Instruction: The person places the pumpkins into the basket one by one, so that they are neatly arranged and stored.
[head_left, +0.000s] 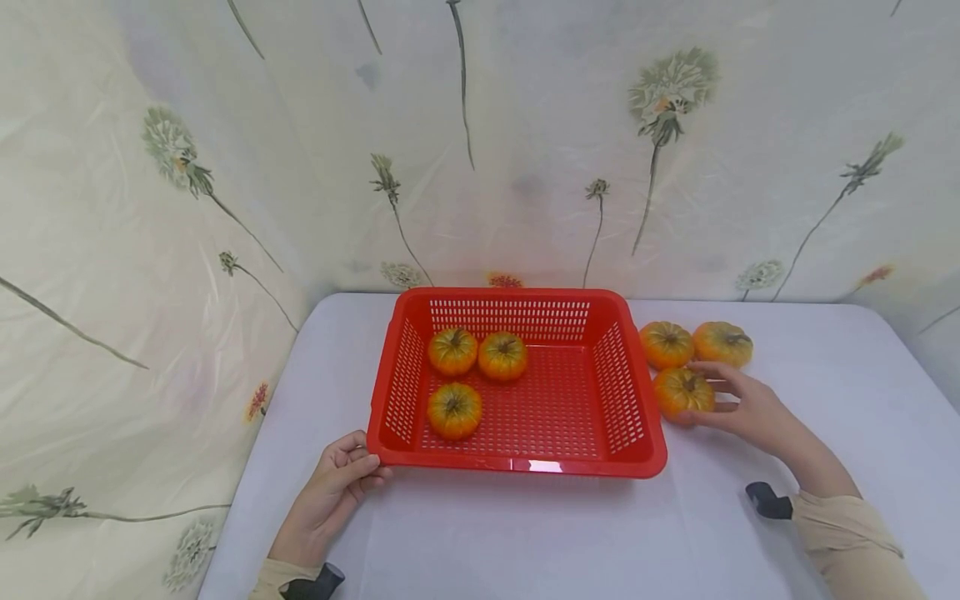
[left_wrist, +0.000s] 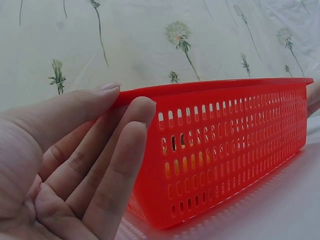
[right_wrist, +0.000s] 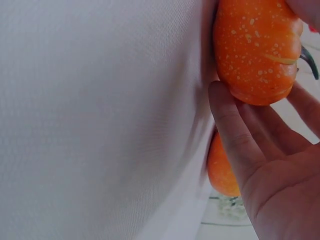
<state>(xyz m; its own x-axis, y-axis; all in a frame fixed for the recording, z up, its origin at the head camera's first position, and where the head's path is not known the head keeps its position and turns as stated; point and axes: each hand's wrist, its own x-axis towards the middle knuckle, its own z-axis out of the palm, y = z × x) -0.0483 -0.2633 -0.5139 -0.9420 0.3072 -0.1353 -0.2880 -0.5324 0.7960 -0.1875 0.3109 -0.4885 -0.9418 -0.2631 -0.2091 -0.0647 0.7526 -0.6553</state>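
Note:
My left hand (head_left: pixel 335 486) pinches the front left corner of a red plastic basket (head_left: pixel 525 463), thumb on top of the rim and fingers under it, as the left wrist view also shows. Inside, three small orange pumpkins sit on the left side, one of them a front pumpkin (head_left: pixel 454 411). Just outside the basket's right wall, my right hand (head_left: pixel 750 408) grips a small orange pumpkin (head_left: pixel 683 395) with thumb and fingers at its sides. That speckled pumpkin (right_wrist: pixel 257 52) shows close up in the right wrist view, near the white cloth.
Behind the gripped one, two more pumpkins stand beside the basket, a left one (head_left: pixel 666 344) and a right one (head_left: pixel 723 343). A white cloth (head_left: pixel 480 542) covers the table. Floral-patterned sheeting (head_left: pixel 517 150) rises along the back and left edges.

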